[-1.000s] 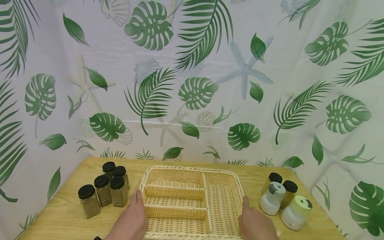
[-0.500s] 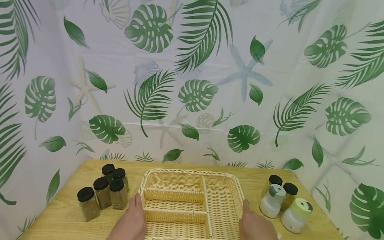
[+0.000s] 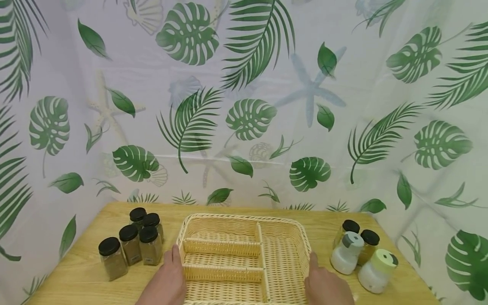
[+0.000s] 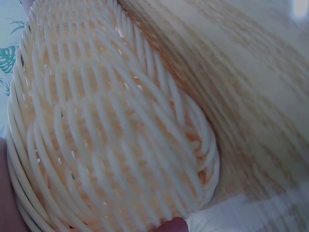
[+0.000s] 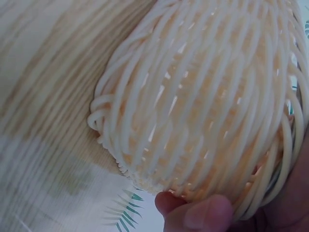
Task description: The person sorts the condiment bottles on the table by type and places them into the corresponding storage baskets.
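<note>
A pale woven wicker basket (image 3: 284, 262) with several compartments rests on the table in the middle of the head view. Its near edge runs off the bottom of that view. My left hand (image 3: 167, 277) grips the basket's left side. On the opposite side my right hand (image 3: 328, 286) holds the wall, index finger pointing forward along it. The left wrist view is filled by the woven outer wall (image 4: 106, 111), with a fingertip (image 4: 175, 225) at its lower edge. In the right wrist view, fingers (image 5: 210, 215) curl under the wicker wall (image 5: 198, 106) at the near end.
Several dark-lidded spice jars (image 3: 131, 245) stand left of the basket on the wooden table (image 3: 91, 228). To the right are two more black-lidded jars (image 3: 369, 242), a grey-topped shaker (image 3: 346, 254) and a yellow-green-topped shaker (image 3: 377, 271). Behind hangs a leaf-print curtain (image 3: 244, 178).
</note>
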{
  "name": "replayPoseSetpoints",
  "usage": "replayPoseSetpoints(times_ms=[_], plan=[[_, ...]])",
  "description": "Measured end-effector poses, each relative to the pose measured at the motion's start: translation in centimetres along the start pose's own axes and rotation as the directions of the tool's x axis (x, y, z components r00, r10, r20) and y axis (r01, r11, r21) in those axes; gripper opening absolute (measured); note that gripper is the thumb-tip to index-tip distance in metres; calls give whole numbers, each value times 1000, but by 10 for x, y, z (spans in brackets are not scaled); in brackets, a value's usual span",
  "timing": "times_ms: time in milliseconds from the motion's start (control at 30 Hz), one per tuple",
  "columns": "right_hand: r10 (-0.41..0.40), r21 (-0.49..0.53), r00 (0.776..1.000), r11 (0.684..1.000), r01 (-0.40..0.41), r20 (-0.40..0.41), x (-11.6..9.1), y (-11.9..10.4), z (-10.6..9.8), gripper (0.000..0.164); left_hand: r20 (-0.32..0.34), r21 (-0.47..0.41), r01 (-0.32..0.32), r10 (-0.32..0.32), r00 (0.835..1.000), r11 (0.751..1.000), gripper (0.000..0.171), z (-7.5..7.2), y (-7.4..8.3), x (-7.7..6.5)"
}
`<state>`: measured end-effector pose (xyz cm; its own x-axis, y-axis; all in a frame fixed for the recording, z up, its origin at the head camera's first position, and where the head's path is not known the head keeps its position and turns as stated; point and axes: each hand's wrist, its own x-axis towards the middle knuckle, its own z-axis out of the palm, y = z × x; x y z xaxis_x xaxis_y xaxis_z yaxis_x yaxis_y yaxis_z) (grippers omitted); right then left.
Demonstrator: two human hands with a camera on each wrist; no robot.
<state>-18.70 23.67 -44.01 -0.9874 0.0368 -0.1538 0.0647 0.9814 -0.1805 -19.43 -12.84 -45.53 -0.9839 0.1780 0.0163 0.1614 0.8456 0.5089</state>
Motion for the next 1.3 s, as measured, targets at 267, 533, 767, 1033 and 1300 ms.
replayPoseSetpoints(times_ms=[267, 533, 767, 1033, 1300], plan=[[-29, -2, 999, 1000, 29, -19, 2, -2, -5, 67, -84, 92, -72, 79, 993, 993, 63, 0, -2, -2], [-7, 18, 1000, 1000, 7, 9, 4, -3, -1, 68, -64, 64, -61, 66, 996, 996, 63, -1, -5, -5], [36, 35, 999, 999, -37, 36, 1, -3, 6, 66, -61, 20, -23, 25, 998, 1000, 64, 3, -6, -8], [33, -3, 999, 999, -33, 29, 2, -2, 4, 67, -90, 31, -35, 37, 995, 999, 62, 4, -5, -7], [37, 31, 999, 999, -38, 29, 5, 2, 0, 68, -60, 28, -7, 8, 998, 1000, 63, -3, -2, -4]])
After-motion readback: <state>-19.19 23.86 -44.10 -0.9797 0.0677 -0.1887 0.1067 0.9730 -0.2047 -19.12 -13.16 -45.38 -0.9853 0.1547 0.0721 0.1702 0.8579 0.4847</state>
